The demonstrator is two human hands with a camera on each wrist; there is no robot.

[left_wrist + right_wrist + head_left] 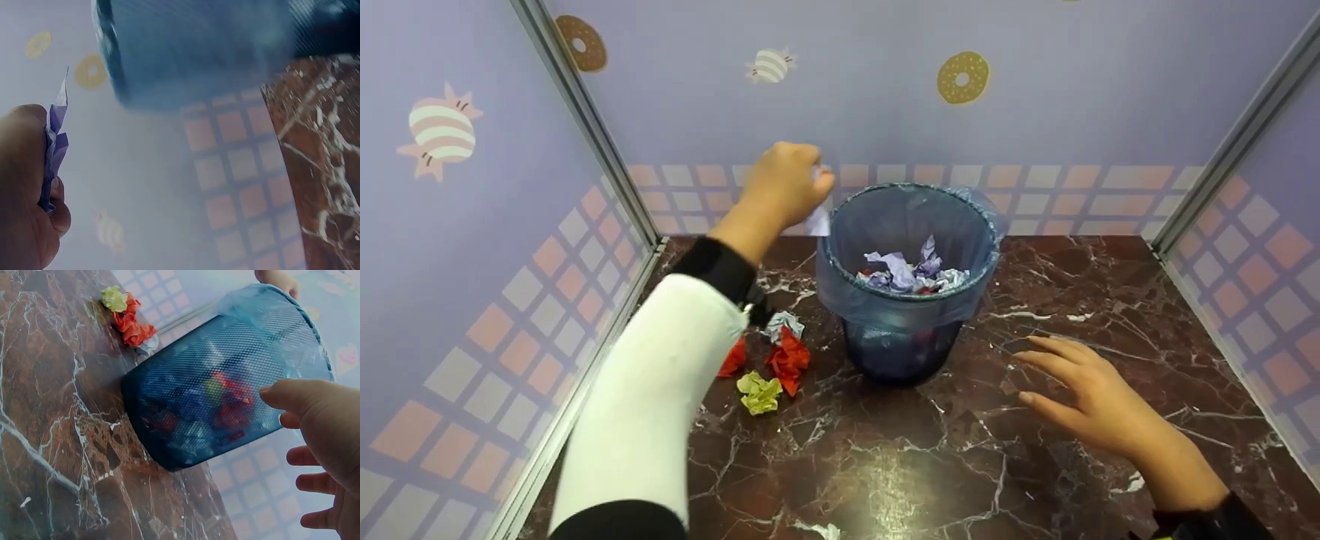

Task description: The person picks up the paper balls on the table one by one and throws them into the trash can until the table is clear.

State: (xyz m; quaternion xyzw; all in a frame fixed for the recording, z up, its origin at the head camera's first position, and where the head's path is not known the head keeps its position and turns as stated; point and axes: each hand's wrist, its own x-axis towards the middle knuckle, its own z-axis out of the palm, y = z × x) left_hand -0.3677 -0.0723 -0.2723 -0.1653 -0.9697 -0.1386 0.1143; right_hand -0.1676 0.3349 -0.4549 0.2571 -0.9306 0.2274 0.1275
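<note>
My left hand (786,184) is raised at the left rim of a mesh waste bin (900,352) and grips a crumpled piece of purple paper (53,149), part of which hangs below the fingers. A bluish plastic bag (915,315) lines the bin and folds over its rim. Inside lie crumpled purple, white and red papers (901,271). To the right of the bin, my right hand (1084,390) hovers over the table, fingers spread and holding nothing.
Left of the bin, on the dark marbled table (960,465), lie red crumpled paper (790,361), a yellow-green ball (760,393) and a pale ball (784,325). Lilac panels (870,97) stand at the back and both sides. A white scrap (819,531) lies at the front edge.
</note>
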